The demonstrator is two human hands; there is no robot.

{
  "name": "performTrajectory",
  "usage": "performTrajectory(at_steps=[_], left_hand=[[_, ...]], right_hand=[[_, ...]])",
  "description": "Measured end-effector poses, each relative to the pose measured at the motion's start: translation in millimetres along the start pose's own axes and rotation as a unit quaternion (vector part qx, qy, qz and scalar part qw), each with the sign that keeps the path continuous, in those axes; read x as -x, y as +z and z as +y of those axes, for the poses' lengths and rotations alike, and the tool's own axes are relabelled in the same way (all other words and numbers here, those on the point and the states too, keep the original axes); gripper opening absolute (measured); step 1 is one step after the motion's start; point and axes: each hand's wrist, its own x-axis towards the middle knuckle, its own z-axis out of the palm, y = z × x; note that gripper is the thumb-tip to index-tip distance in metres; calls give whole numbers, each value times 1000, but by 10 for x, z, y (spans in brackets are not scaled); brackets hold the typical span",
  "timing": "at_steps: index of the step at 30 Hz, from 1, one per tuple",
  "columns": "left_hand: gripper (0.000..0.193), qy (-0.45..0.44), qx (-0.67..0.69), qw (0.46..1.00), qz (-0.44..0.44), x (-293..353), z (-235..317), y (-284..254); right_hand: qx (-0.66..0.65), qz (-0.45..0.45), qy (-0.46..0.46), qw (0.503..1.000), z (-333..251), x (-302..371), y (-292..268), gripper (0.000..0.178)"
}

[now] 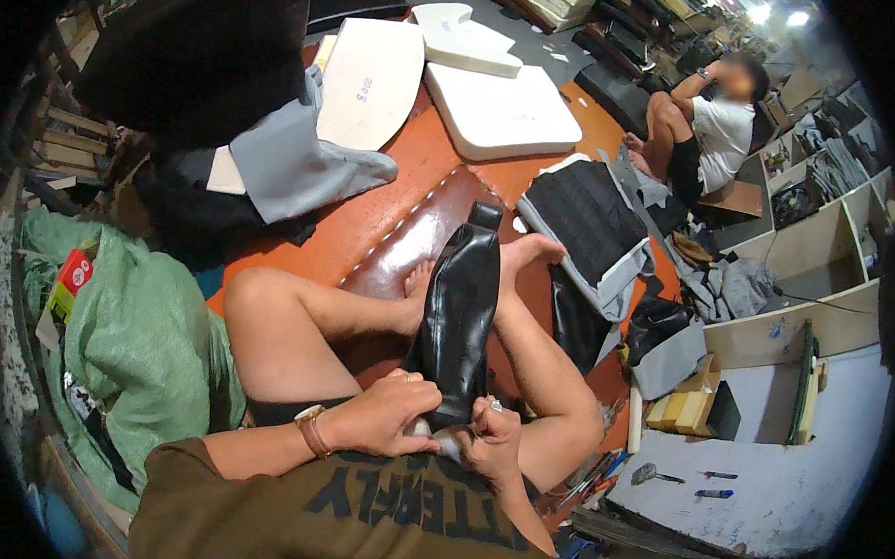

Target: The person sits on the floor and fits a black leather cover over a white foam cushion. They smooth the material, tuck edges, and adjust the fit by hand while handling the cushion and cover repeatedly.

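A long, glossy black leather-like padded piece (463, 305) stands between my bent legs, with a narrow squared tab at its far end. My left hand (402, 408) is closed on the left side of its near end, thumb and fingers pinching the black edge. On the other side of that end, my right hand (493, 434), with a ring on it, is closed in the same way. Some white material (449, 444) shows between the two hands, close against my shirt. What lies under my fingers is partly hidden.
White foam pads (503, 114) lie ahead on the orange floor (396, 204). Grey fabric (299, 161) is at left, above a green sack (140, 338). A stack of black and grey covers (588, 220) lies right, near shelves (813, 253). Another person (719, 136) sits at far right.
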Motion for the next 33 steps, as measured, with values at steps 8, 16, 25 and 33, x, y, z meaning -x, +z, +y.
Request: performTrajectory(at_steps=[8,16,25,33], left_hand=[[42,49,16,997,53,82,-101,174],[48,68,38,995,61,20,-124,216],[54,40,55,995,68,-43,-96,307],[49,-26,140,989,40,-243,-296,117]], right_hand=[[37,8,-88,995,94,33,21,53],[-110,-20,-43,993,346,101,-55,28],[86,-143,-163,972,465,-237,-508,41],[-34,-162,36,986,579,-624,-611,60]])
